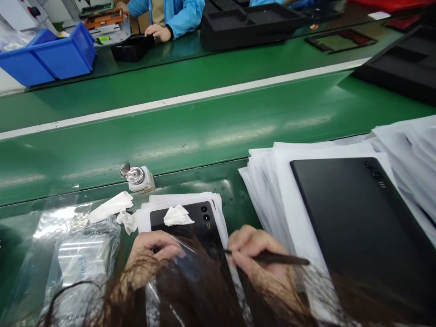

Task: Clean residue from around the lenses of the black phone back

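Observation:
A black tablet [180,214] lies back-up on a stack of white sheets [145,218], its two camera lenses at the far right corner. A folded white tissue [177,215] rests on it. My left hand [155,247] is at the tablet's left side, fingers curled in a pinch with a clear film [185,247] at their tips. My right hand [260,256] grips a slim dark pen-like tool [282,258], its tip at the tablet's right edge. Whether it is a pen or tweezers I cannot tell. Hair hides the tablet's near part.
Right: a larger black tablet [354,218] on white sleeves [265,190]. Left: a metal-lidded bottle [141,178], crumpled tissues [114,206] and a clear bag [85,254]. Beyond the green conveyor [170,131] are blue bins [64,54], black trays [248,25] and a blue-sleeved person [184,16].

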